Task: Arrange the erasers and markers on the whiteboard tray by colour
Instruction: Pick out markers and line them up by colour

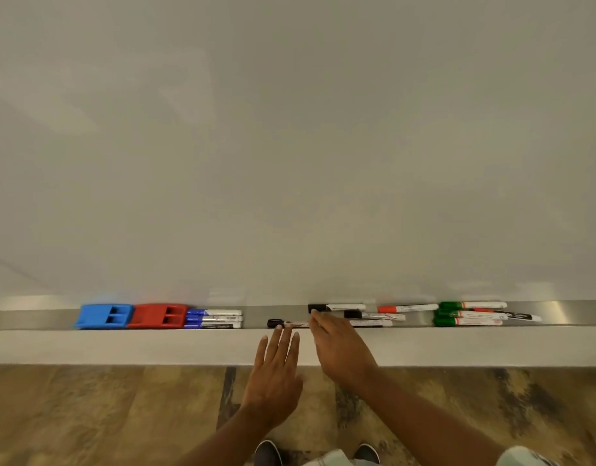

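Markers lie scattered along the metal tray (27, 319): blue markers (213, 319) beside the red eraser (158, 316) and blue eraser (103, 316), green markers (466, 314) far right. My left hand (273, 378) is spread flat, fingertips at a black marker (284, 323). My right hand (340, 348), fingers together and holding nothing, reaches over the other black ones.

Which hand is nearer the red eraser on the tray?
Left. The left hand is below and right of the red eraser, fingertips at the tray's front edge. The right hand sits farther right, among the black markers.
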Demonstrator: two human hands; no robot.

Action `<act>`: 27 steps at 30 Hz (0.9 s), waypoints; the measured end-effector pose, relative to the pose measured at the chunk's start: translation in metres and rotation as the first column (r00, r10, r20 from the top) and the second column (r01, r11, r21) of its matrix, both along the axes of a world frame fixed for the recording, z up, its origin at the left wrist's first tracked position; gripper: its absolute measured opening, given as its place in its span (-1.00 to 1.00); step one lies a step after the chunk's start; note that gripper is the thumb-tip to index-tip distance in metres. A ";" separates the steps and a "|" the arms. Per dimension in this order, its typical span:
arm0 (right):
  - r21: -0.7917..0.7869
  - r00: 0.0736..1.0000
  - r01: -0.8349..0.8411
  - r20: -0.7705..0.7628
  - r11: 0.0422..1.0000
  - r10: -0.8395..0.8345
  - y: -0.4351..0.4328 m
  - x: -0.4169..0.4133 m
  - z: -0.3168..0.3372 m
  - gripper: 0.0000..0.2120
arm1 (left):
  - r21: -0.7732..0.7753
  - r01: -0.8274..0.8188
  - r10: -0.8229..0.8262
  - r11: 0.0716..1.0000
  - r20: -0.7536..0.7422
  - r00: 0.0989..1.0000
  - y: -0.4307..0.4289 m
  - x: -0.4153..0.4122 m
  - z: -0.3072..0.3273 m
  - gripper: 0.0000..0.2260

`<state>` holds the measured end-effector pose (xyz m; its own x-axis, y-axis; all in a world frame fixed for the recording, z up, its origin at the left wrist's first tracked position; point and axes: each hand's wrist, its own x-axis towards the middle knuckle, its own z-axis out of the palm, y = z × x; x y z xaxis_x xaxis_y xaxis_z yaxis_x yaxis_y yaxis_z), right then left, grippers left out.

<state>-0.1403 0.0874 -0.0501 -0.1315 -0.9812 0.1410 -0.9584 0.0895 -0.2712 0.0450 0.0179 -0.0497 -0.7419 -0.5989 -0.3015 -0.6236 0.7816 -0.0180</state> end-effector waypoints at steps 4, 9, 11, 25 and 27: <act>0.138 0.998 -0.029 -0.045 0.990 0.035 -0.017 0.017 -0.001 -0.46 | 0.019 -0.047 0.047 0.999 -0.014 0.999 -0.002 0.024 0.005 -0.31; 0.224 0.998 -0.038 -0.048 0.974 0.050 -0.031 0.039 -0.002 -0.39 | 0.029 -0.095 0.097 0.995 -0.064 0.993 -0.010 0.051 0.000 -0.29; 0.223 0.997 -0.056 -0.048 0.973 0.068 -0.040 0.052 0.000 -0.39 | 0.029 -0.110 0.112 0.993 -0.051 0.992 -0.015 0.060 -0.001 -0.33; 0.209 1.000 -0.010 0.013 0.978 0.007 -0.059 0.082 0.009 -0.44 | 0.027 -0.110 0.113 0.994 -0.143 0.983 -0.035 0.087 -0.010 -0.38; 0.161 0.999 0.046 0.017 0.986 -0.049 -0.056 0.078 0.013 -0.47 | 0.044 -0.105 0.111 0.993 -0.166 0.980 -0.037 0.084 -0.010 -0.36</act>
